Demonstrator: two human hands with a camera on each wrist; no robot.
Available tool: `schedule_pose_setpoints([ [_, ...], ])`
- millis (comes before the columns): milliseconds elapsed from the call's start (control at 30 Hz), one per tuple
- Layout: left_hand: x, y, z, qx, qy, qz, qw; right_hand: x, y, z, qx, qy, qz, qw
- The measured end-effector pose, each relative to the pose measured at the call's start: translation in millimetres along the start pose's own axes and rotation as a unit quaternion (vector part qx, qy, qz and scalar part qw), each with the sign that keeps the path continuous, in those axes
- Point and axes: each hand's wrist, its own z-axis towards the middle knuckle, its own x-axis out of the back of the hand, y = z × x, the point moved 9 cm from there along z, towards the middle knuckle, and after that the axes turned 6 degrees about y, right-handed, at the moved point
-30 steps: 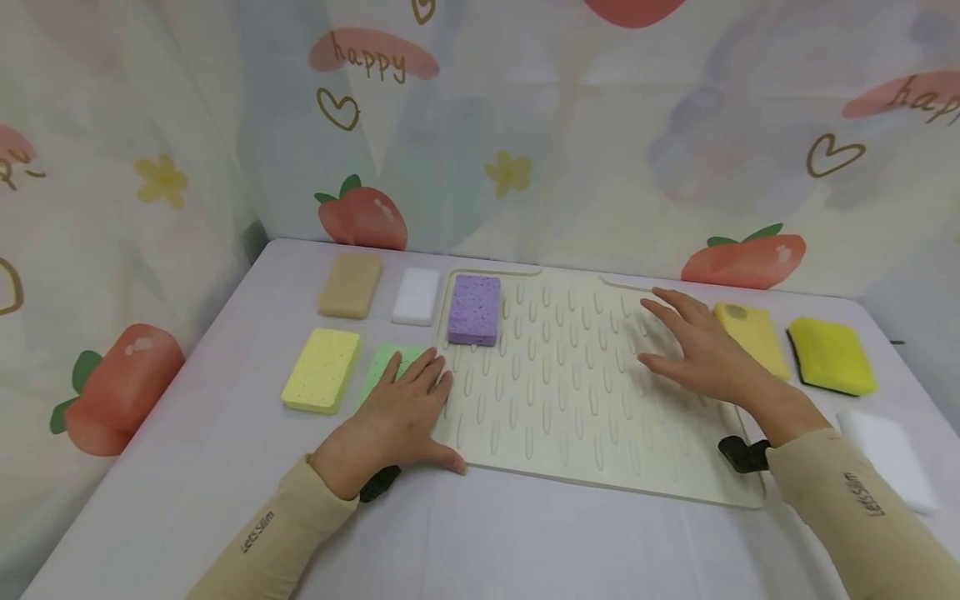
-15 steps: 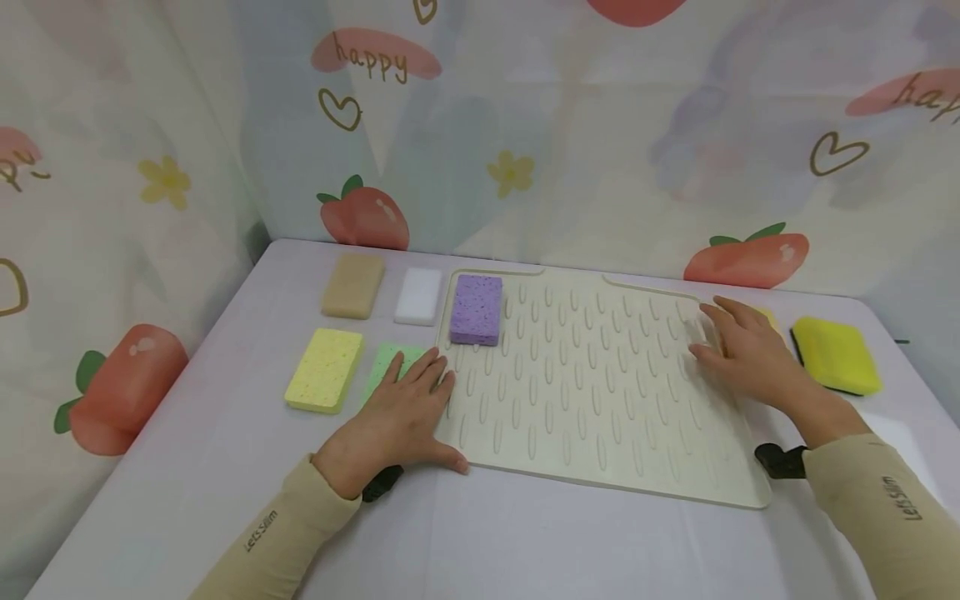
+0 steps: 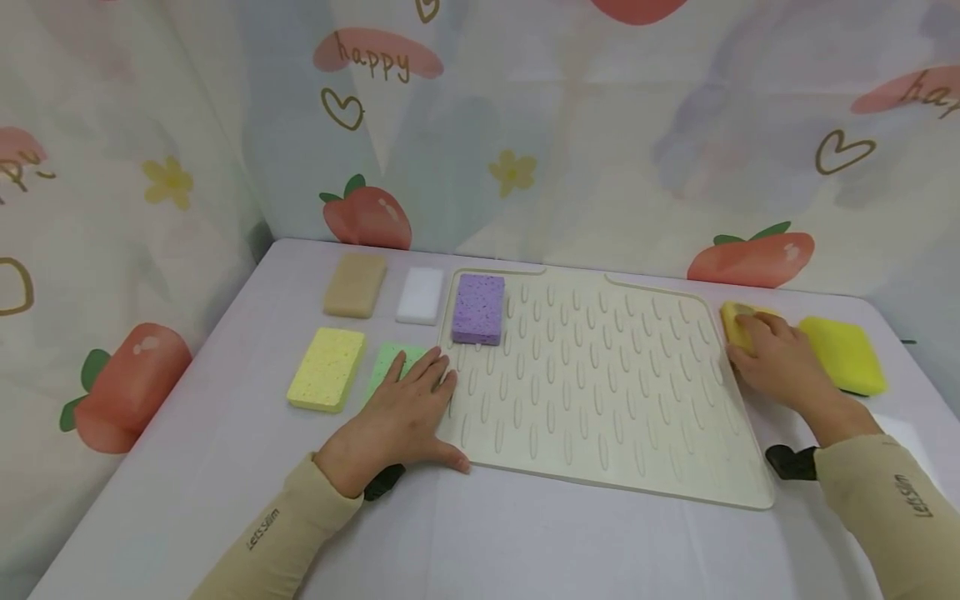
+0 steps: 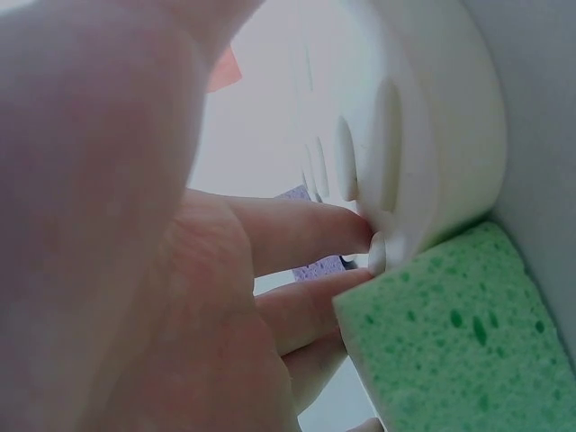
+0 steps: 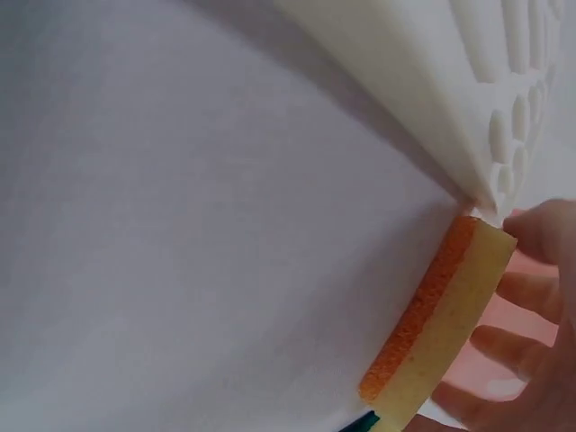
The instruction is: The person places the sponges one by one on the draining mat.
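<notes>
My right hand point(image 3: 783, 367) grips a two-layer sponge point(image 5: 438, 315), pale yellow with an orange layer, just beyond the right edge of the white drying mat point(image 3: 585, 375). In the right wrist view its thumb is at one end of the sponge and the fingers along the side. My left hand point(image 3: 397, 421) lies with fingers spread at the mat's left edge, partly over a green sponge point(image 4: 459, 333). The thumb rests by the mat's near left corner. A purple sponge point(image 3: 478, 308) lies on the mat's far left corner.
Left of the mat lie a tan sponge point(image 3: 355, 286), a white sponge point(image 3: 420, 295) and a speckled yellow sponge point(image 3: 327, 369). A bright yellow scrub sponge point(image 3: 845, 356) is close to the right hand. A patterned curtain point(image 3: 570, 150) stands behind the table.
My right hand has moved right, from over the mat to the two-layer sponge, and has taken hold of it. The left hand has stayed in place.
</notes>
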Motion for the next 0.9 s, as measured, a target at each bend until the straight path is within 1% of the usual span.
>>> schedule_pose_setpoints([
  [100, 0.5, 0.7, 0.4, -0.001, 0.001, 0.002, 1.0, 2.0, 2.0, 0.3, -0.007, 0.007, -0.006, 0.9999],
  [167, 0.9, 1.0, 0.6, -0.001, 0.0, 0.003, 1.0, 2.5, 3.4, 0.2, -0.016, 0.004, -0.009, 0.9998],
  [367, 1.4, 1.3, 0.4, 0.002, -0.001, -0.001, 1.0, 4.4, 2.6, -1.0, -0.025, 0.005, -0.016, 0.9995],
  [500, 1.1, 1.3, 0.3, 0.002, 0.0, 0.0, 1.0, 5.9, 1.6, -2.5, -0.031, 0.007, -0.012, 0.9994],
  [667, 1.2, 1.5, 0.0, 0.001, 0.0, 0.003, 1.0, 11.0, -0.7, -3.0, -0.039, 0.019, -0.003, 0.9991],
  [800, 1.3, 1.5, -0.3, 0.002, -0.002, 0.003, 1.0, 15.1, -6.8, -1.2, -0.032, 0.033, -0.002, 0.9989],
  [900, 1.2, 1.4, -0.2, 0.003, -0.004, 0.002, 1.0, 18.6, -16.0, -0.3, -0.019, 0.045, -0.003, 0.9988],
])
